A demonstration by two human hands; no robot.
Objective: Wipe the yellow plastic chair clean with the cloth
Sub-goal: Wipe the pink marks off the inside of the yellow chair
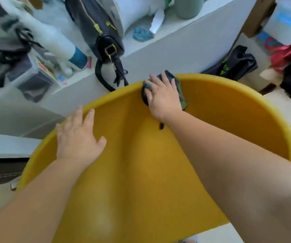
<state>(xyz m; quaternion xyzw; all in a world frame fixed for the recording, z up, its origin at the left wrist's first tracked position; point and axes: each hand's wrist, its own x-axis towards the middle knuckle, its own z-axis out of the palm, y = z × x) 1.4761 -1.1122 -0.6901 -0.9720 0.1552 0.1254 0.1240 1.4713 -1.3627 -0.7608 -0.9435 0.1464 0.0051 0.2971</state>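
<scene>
Here the curved yellow plastic chair (141,163) fills the lower and middle part of the frame, and its rounded upper rim runs from lower left, over the centre, to the right edge. Behind this rim, in the upper part of the frame, stands a white ledge (176,48) full of things. A black leather handbag with gold zip (97,28) lies on it, and its strap hangs down just beside the chair rim. A clear plastic box (30,76) in the left part holds dark things that are too blurred to name. A small blue rag (143,35) lies at upper centre, and a black bag with green print (236,63) sits at the right behind the rim.

The right hand (164,97) presses the dark grey-green cloth (180,92) flat on the chair's top rim, fingers spread over it. The left hand (78,135) lies open, palm down, on the chair's inner surface near the left rim.
</scene>
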